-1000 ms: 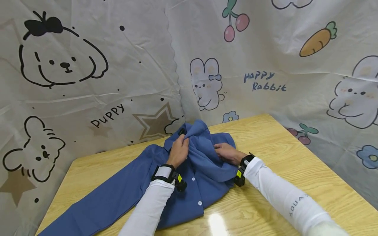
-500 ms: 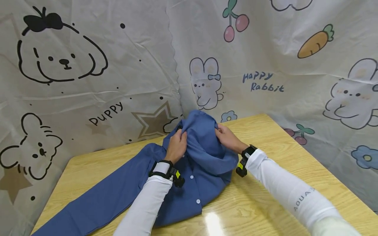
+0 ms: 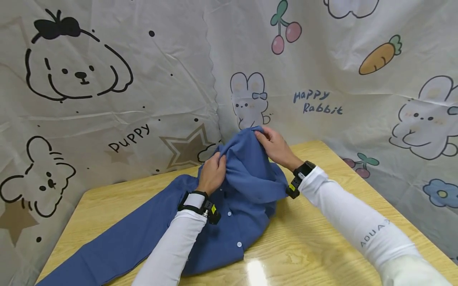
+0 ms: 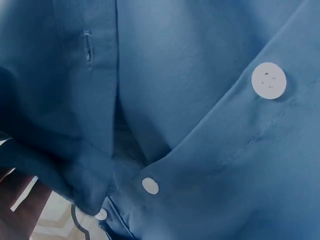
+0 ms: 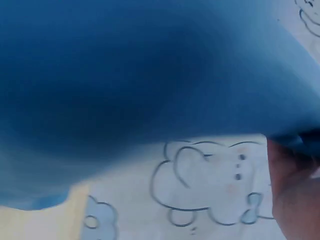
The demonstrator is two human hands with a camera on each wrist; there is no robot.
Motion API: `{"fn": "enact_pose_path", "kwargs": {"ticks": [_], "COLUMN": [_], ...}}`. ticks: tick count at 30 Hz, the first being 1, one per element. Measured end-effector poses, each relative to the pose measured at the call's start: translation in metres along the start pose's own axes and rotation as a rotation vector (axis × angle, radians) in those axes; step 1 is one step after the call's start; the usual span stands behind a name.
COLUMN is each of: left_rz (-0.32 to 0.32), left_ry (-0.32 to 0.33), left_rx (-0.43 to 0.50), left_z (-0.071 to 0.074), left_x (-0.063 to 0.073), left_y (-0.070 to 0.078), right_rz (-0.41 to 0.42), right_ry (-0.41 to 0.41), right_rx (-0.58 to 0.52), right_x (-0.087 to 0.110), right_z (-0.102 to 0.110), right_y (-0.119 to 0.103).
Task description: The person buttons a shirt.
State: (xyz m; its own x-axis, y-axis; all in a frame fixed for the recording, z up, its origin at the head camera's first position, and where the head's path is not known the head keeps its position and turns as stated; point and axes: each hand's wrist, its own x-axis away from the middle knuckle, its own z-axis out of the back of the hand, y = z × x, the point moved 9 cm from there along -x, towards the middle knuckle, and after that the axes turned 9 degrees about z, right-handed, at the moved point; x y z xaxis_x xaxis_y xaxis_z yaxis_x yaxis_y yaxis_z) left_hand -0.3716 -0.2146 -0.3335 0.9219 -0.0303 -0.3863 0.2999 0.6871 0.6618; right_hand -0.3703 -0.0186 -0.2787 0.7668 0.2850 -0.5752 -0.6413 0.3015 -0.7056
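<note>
A blue button-up shirt (image 3: 232, 230) lies partly bunched on the table, one long sleeve (image 3: 118, 242) stretched toward the near left. My left hand (image 3: 212, 172) pinches the cloth near the collar. Higher and to the right, my right hand (image 3: 277, 149) grips a raised fold (image 3: 247, 155) between thumb and fingers, so the cloth hangs down below it. In the left wrist view, white buttons (image 4: 269, 80) run along one front edge, and a buttonhole (image 4: 88, 48) shows on the other. Blurred blue cloth (image 5: 150, 65) fills the upper right wrist view, with part of the right hand at the side.
The shirt is on a light wood table (image 3: 322, 222) whose far edge meets a printed cloth backdrop (image 3: 179, 59) with cartoon animals. The table's right edge slopes away beside the right forearm (image 3: 358, 218).
My right hand has moved up from the shirt's right side, lifting a fold of cloth into a peak. The left hand stays nearly in place, holding the collar area.
</note>
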Motion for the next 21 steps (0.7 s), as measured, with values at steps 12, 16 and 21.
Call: {"fn": "enact_pose_path", "kwargs": {"ticks": [12, 16, 21], "left_rz": [-0.049, -0.056, -0.085], "left_ry": [0.016, 0.017, -0.003], "left_rx": [-0.005, 0.016, 0.007], "left_z": [0.005, 0.006, -0.001], "left_x": [0.001, 0.003, 0.006], "left_y": [0.004, 0.002, 0.002], "right_rz": [0.354, 0.386, 0.274], "right_ry": [-0.01, -0.119, -0.324], "right_rx": [0.386, 0.525, 0.672], "right_x": [-0.035, -0.044, -0.048], "right_z": [0.015, 0.016, 0.014], "right_y": [-0.073, -0.087, -0.094]}}
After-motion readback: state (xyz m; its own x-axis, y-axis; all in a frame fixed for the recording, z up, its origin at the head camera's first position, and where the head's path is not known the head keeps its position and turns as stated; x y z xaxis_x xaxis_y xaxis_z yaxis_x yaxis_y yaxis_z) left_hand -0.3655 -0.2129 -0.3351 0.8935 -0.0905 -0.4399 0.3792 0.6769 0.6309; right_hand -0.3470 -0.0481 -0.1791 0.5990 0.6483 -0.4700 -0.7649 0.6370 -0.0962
